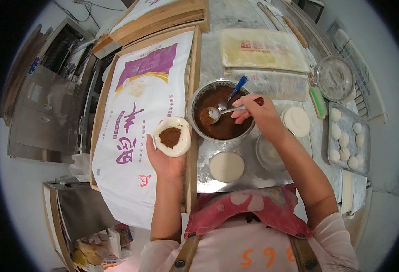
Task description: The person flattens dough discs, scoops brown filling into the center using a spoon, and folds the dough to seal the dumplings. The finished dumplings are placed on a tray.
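Observation:
A round of white dough (184, 142) lies cupped in my left hand (165, 161), with a heap of brown powdery filling (169, 136) in its middle. My right hand (262, 115) is closed around the handle of a metal spoon (230, 110). The spoon's bowl carries some brown filling over a steel bowl (197, 126) of the same brown filling (222, 129). A second spoon with a blue handle (238, 86) leans in that bowl. On the metal table just below sits a flat dough disc (227, 167).
Left of the bowl, a wooden tray (191, 181) is covered by a printed white sack (138, 95). Beside my right forearm are stacked dough discs (296, 121) and a round dish (270, 154). Dough balls fill a metal tray (365, 156) at right, near a green brush (318, 102) and a yellowish lidded box (263, 61).

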The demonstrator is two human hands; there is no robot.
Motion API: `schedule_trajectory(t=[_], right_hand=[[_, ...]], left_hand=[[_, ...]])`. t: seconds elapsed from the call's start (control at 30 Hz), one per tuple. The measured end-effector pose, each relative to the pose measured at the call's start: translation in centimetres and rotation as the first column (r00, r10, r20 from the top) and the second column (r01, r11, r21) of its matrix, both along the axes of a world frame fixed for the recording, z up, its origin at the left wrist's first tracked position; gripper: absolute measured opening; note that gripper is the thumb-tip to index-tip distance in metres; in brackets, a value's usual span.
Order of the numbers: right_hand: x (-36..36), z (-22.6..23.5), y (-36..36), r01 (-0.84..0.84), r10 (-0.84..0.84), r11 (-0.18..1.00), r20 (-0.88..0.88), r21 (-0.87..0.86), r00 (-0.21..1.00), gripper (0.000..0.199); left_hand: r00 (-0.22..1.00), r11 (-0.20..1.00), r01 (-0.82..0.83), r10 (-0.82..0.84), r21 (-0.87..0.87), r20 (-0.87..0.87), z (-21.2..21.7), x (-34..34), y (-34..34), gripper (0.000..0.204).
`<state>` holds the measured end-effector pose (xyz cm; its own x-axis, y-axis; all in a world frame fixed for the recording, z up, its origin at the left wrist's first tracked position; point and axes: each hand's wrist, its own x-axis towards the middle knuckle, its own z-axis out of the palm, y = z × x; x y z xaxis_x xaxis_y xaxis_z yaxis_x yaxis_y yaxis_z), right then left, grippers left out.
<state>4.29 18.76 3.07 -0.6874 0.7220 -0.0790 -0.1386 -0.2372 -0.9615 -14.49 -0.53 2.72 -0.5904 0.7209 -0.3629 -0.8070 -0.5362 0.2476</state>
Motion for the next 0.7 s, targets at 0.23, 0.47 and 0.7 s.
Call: schedule_trajectory(t=[0.23, 0.47, 0.7], right_hand=[[0.6, 4.1, -3.0, -0.059, 0.064, 0.952, -0.008, 0.302, 0.998, 0.021], [0.6, 4.8, -5.7, -0.177, 0.043, 0.1, 0.173, 0.979, 0.984, 0.025], [0.8, 5.3, -6.4, -0.159, 0.046, 0.052, 0.157, 0.986, 0.987, 0.026]], left_hand=[[0.985, 0.981, 0.17, -0.172, 0.098, 0.01, -0.8, 2.2, 1.6, 0.062], [0.981, 0.976, 0.193, -0.192, 0.099, -0.019, -1.1, 2.5, 1.7, 0.058], [0.982, 0.982, 0.188, -0.187, 0.03, -0.034, -0.3, 2.6, 1.6, 0.057]])
